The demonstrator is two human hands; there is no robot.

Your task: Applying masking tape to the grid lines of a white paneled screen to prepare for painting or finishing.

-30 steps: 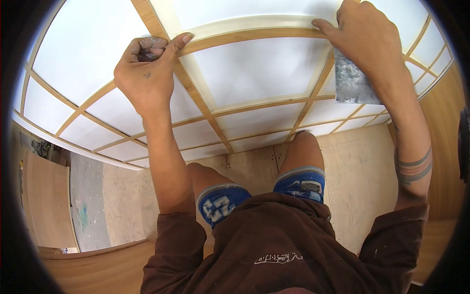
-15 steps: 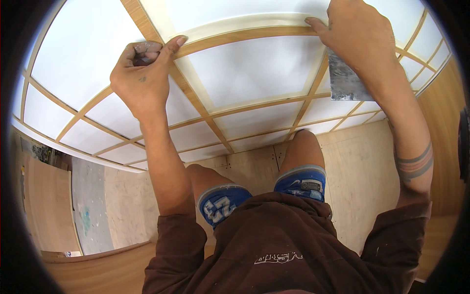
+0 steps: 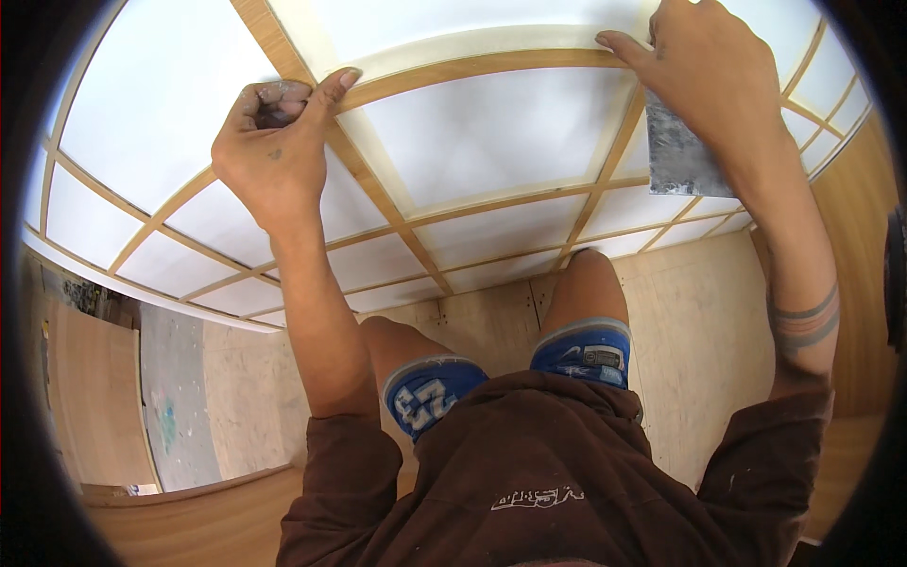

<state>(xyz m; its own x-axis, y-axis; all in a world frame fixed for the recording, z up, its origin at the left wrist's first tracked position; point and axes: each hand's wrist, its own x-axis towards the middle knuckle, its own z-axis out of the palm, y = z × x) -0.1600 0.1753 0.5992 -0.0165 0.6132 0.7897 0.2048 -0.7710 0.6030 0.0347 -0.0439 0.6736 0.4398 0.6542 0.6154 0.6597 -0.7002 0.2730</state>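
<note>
Both my arms reach up to a white panel crossed by thin wooden strips. A pale cream strip of masking tape runs along a horizontal wooden strip between my hands. My left hand is closed, its fingers curled and its thumb pressed at the tape's left end. At the tape's other end, my right hand has its thumb stretched along the edge. A grey, smeared metal scraper is held in that hand, blade hanging beside the wrist; its grip is hidden.
Below the panel lies a plywood floor, with my knees close to the panel's lower edge. A wooden board stands at the left beside a paint-spotted grey surface. Wood panelling rises on the right.
My right hand has slid a little to the right along the tape, carrying the scraper with it. The left hand has stayed in place.
</note>
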